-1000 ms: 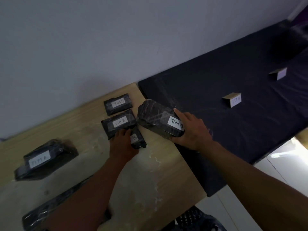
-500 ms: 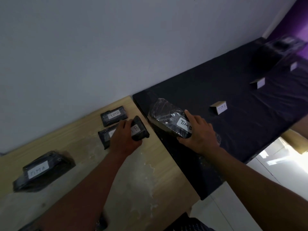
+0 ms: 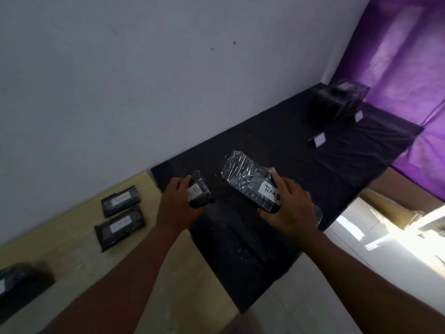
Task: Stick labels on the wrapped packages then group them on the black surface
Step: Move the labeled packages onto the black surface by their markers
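My right hand (image 3: 290,207) grips a large plastic-wrapped black package (image 3: 245,182) with a white label reading "TIM B", held over the black surface (image 3: 240,249). A smaller wrapped package (image 3: 199,192), its label showing "B", is held by my left hand (image 3: 178,206) just past the wooden table's edge, above the black surface. Two flat labelled packages (image 3: 121,200) (image 3: 120,226) lie on the wooden table (image 3: 79,251) near the wall. Another wrapped package (image 3: 16,284) lies at the far left edge.
Folded paper name cards (image 3: 319,140) (image 3: 358,115) stand on the black surface further back, beside a big wrapped black box (image 3: 337,104). A purple sheet (image 3: 397,75) covers the right wall. Bright floor shows below the surface's right edge.
Both hands have carried their packages to the right, off the wooden table and over the black surface. My view has swung right, bringing in the purple sheet and the big box.
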